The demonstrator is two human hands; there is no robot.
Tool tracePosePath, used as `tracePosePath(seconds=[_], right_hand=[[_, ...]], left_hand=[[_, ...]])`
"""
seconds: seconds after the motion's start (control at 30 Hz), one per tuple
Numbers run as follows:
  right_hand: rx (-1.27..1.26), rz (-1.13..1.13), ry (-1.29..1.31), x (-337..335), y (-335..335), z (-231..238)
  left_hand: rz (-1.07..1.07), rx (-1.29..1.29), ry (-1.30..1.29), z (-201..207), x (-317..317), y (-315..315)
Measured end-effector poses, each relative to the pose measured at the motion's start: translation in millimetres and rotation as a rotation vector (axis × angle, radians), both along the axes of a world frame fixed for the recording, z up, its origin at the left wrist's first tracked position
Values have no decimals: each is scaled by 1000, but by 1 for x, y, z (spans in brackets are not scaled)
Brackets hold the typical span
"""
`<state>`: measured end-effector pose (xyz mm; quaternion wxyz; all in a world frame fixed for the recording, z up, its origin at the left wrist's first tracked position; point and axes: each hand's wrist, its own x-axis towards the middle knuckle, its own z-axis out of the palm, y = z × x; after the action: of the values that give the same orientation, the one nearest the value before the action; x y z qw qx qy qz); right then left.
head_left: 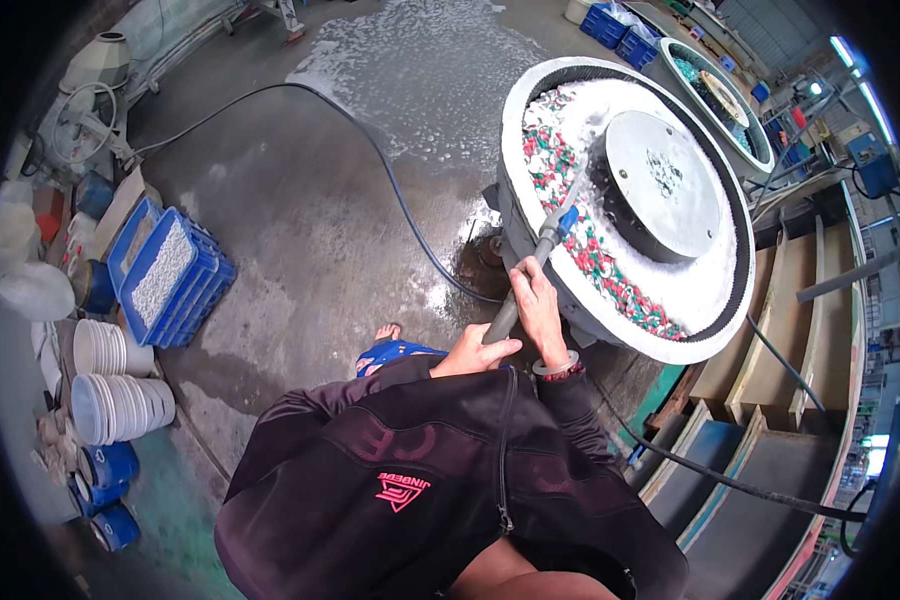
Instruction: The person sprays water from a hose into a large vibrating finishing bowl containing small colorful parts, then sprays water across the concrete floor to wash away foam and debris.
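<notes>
A grey hose pipe (506, 318) with a blue-handled valve (562, 222) near its tip slants up over the rim of a round tub (530, 200). My left hand (475, 352) is closed around its lower part. Higher up, just below the valve, my right hand (538, 312) grips it too. A thin stream of water appears to leave the tip. Small red, green and white pieces (610, 275) lie in the tub among white foam (685, 285). A flat round metal hub (665, 185) rises from the tub's middle.
Behind stands a second round tub (765, 150). Wooden-sided troughs (770, 330) line the right, crossed by a dark hose (730, 482). At left are stacked blue crates (205, 285) holding white pellets, and stacked white buckets (120, 408). A long hose (385, 150) crosses the wet, foamy floor (270, 200).
</notes>
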<state>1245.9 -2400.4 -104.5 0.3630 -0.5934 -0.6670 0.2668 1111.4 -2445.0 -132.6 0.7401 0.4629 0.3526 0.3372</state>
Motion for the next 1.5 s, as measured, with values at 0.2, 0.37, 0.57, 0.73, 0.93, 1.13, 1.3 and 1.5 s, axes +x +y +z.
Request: tracePosePath(seconds=[0.2,0.37,0.57,0.73,0.93,1.13,1.3,1.5], right_hand=[[17,-78,-45,-47,51,-3],[107,-88,-133,-80,80,-2],[54,-136,-24,-115,104,10],[-77,-229,115,-139,120,17],[-108,-319,170,-158,126,7],[-147,-304,283,-160,126,10],[-206,-318,350,-161,127,13],[-182,-334,302,-161,127,10]], left_hand=[[-87,-130,-148,-3,-47,59],[-136,-121,-116,4,-81,95],[-137,-121,-153,5,-110,123],[-138,-76,-171,-8,-130,138],[-124,330,-62,-17,-148,143],[-180,-80,-196,-8,-147,143],[-183,-83,-249,-15,-139,141],[-184,-43,-249,-10,-143,143]])
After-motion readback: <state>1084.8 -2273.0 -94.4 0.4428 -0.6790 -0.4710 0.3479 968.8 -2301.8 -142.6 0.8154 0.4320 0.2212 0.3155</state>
